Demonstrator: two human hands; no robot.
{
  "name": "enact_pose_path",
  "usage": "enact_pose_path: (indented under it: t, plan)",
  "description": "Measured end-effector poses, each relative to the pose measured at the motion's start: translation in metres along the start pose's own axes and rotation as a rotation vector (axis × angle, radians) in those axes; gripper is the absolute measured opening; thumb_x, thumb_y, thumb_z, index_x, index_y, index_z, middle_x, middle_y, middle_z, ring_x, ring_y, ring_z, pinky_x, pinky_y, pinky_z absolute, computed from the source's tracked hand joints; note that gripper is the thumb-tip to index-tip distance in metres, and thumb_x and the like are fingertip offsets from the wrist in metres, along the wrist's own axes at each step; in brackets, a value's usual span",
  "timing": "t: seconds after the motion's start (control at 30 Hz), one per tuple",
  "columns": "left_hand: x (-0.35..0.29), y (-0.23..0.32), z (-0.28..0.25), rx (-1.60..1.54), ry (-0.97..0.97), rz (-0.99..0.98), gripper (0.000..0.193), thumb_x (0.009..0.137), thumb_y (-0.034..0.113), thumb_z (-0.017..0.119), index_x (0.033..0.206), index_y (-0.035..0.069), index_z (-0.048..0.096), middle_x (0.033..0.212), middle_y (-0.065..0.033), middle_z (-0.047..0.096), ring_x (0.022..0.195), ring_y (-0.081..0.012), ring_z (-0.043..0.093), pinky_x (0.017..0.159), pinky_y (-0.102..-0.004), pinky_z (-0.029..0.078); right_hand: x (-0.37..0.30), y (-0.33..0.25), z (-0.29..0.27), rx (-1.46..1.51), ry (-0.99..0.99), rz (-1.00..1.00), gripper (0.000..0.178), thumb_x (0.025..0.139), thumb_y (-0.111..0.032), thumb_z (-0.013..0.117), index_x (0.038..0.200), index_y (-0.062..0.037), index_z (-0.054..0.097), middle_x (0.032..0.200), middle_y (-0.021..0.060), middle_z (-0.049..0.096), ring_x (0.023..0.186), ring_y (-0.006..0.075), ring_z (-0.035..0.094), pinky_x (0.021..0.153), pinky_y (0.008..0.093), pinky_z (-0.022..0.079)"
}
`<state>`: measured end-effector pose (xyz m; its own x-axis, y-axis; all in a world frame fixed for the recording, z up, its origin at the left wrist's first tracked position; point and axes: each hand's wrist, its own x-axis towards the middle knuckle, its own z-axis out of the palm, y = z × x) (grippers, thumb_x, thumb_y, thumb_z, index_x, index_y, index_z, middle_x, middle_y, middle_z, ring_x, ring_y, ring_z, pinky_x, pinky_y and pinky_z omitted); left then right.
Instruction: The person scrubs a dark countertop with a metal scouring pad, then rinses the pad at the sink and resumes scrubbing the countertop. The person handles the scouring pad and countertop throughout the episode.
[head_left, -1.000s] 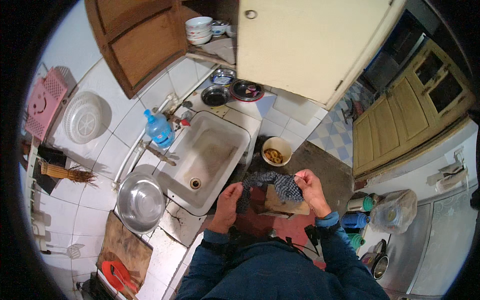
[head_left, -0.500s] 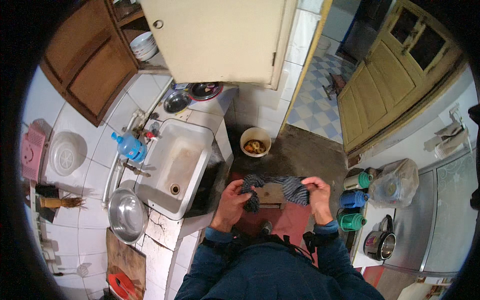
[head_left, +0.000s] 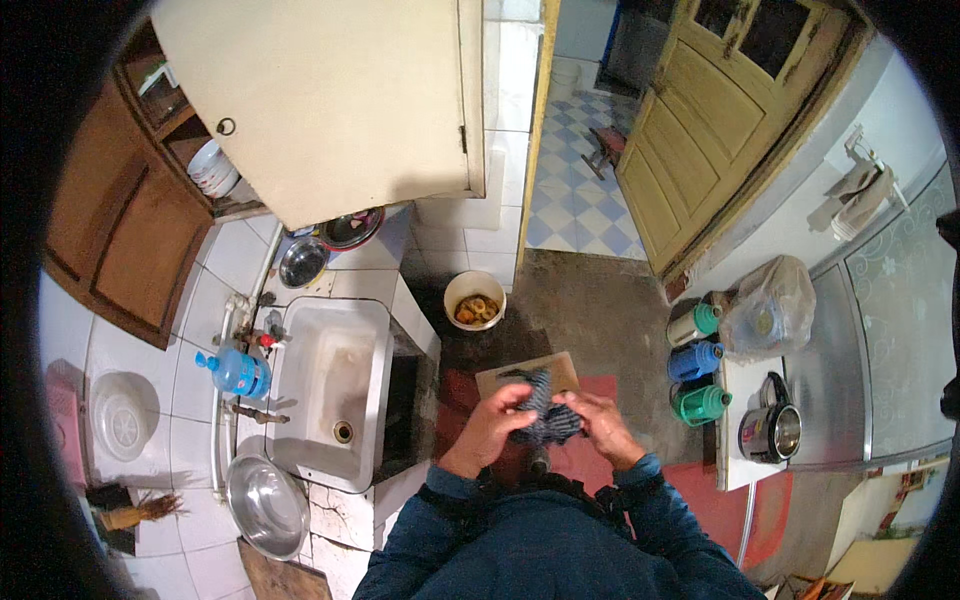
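From the head view, the dark striped cloth [head_left: 545, 415] is now bunched up small between both hands, where a moment ago it was stretched out wide between them. The left hand [head_left: 500, 420] has closed over one side of it, and the right hand [head_left: 600, 425] grips the other side, so the two hands have come close together, almost touching. That looks like folding or wringing the cloth, and it seems partly done, since the cloth is crumpled and not neat yet. The cloth sits in front of the person's chest, above a brown board [head_left: 560, 372] and a red mat [head_left: 600, 460] on the floor. To the left is a white sink [head_left: 330, 400]; it looks empty, with only a drain hole at the near end. Near the sink's near-left corner sits a shiny metal bowl [head_left: 267, 505], and it looks empty too. A blue water bottle [head_left: 235, 372] lies by the tap. Farther off, on the floor, a small pale bucket [head_left: 474, 298] holds some brownish scraps. On the right, three flasks [head_left: 697, 360] stand in a row, silver, blue and green, lids on. Beside them is a metal pot [head_left: 770, 430] and a clear bag [head_left: 765, 310] with something inside that I cannot make out. Up on the left shelf, white bowls [head_left: 213, 170] are stacked.
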<state>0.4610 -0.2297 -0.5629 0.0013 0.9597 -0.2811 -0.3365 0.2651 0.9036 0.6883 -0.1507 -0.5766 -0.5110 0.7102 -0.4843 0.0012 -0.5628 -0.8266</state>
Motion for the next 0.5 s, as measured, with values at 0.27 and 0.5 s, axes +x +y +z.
enact_pose_path:
  t: [0.27,0.5]
  plan:
    - [-0.008,-0.018,-0.003,0.083,-0.053,-0.232,0.029,0.098,0.018,0.070,0.122,0.001,0.068,0.104,-0.0034,0.070,0.093,-0.0100,0.063,0.081,-0.0259,0.051,-0.010,0.029,0.022,-0.013,0.129,-0.023,0.024,0.091,-0.016,0.081,0.109,-0.0021,0.075,0.099,-0.0009,0.073,0.091,0.0082,0.064,0.081,0.0256,0.051]
    - [-0.007,-0.026,-0.015,0.223,-0.111,-0.061,0.020,0.096,0.009,0.071,0.115,0.003,0.068,0.096,-0.0024,0.070,0.079,-0.0072,0.062,0.066,-0.0230,0.050,-0.016,0.038,0.031,-0.096,0.150,-0.163,0.018,0.088,-0.016,0.084,0.091,-0.0061,0.069,0.086,-0.0036,0.069,0.078,0.0061,0.061,0.067,0.0246,0.050]
